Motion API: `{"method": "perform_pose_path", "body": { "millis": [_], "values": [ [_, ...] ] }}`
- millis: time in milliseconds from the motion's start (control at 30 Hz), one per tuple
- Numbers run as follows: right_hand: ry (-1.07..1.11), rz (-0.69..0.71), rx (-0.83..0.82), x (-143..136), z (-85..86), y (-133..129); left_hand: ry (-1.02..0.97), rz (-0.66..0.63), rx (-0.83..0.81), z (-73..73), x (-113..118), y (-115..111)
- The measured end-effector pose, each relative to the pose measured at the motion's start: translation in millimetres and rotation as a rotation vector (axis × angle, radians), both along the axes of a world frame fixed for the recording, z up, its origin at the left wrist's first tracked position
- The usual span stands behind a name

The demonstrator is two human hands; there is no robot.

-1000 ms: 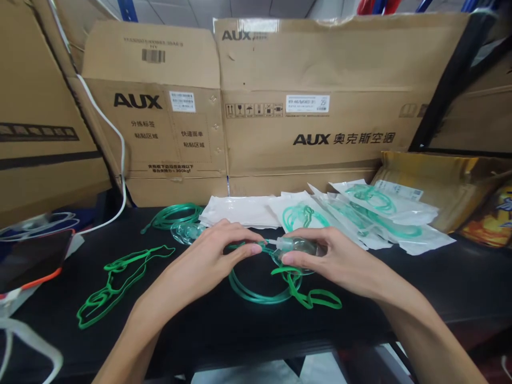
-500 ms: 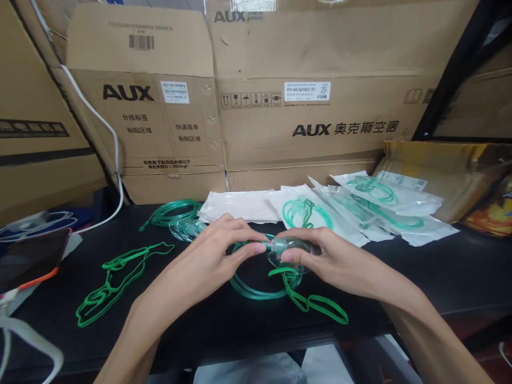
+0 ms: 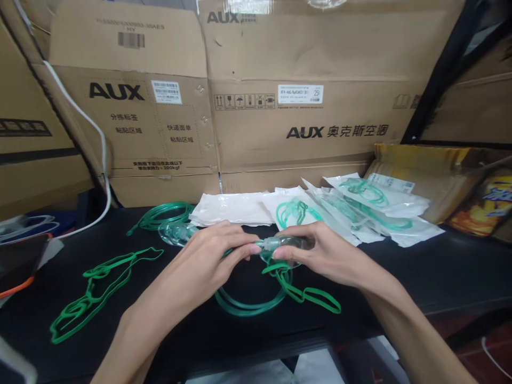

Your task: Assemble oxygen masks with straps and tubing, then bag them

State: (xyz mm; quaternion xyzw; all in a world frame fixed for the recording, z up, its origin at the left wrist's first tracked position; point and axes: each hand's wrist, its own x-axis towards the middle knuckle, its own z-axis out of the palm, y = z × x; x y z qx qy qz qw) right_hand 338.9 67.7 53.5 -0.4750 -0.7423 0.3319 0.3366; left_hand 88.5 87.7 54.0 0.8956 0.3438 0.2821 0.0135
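Between finger and thumb, my left hand (image 3: 224, 249) pinches the end of a green tube (image 3: 252, 308), whose coil lies on the black table below. My right hand (image 3: 316, 248) grips a clear oxygen mask (image 3: 294, 244) by its body, with the pale connector pointing left toward the tube end. The tube end and connector meet between the hands; I cannot tell how firmly they are joined. A green elastic strap (image 3: 312, 296) hangs from the mask onto the table. Further left lie a second clear mask (image 3: 176, 233) and a coil of green tubing (image 3: 166, 215).
Loose green straps (image 3: 96, 293) lie at the left, near a phone with an orange edge (image 3: 22, 285). White packets (image 3: 236, 208) and bagged mask sets (image 3: 372, 205) line the back. Behind them stand cardboard boxes (image 3: 256, 144); a white cable (image 3: 104, 160) runs down at left.
The camera view has shifted slightly, so the scene sits further left. Both hands keep their hold on tube and mask; the tube coil below hangs a little lower.
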Motion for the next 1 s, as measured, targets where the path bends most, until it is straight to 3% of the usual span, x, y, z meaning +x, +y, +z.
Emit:
{"method": "perform_pose_path", "body": {
  "millis": [200,367,600,1000],
  "values": [
    [0.153,0.088,-0.133,-2,0.6,1,0.028,-0.097,0.221,-0.7,1,9],
    [0.382,0.102,-0.323,-8,0.8,2,0.014,-0.092,0.232,0.8,-2,14],
    [0.17,-0.005,-0.189,-6,0.4,-2,-0.027,0.045,0.099,-8.2,3,12],
    [0.094,0.065,-0.069,-2,10.6,-10,-0.074,-0.033,0.02,-4.4,19,-3]
  ]
}}
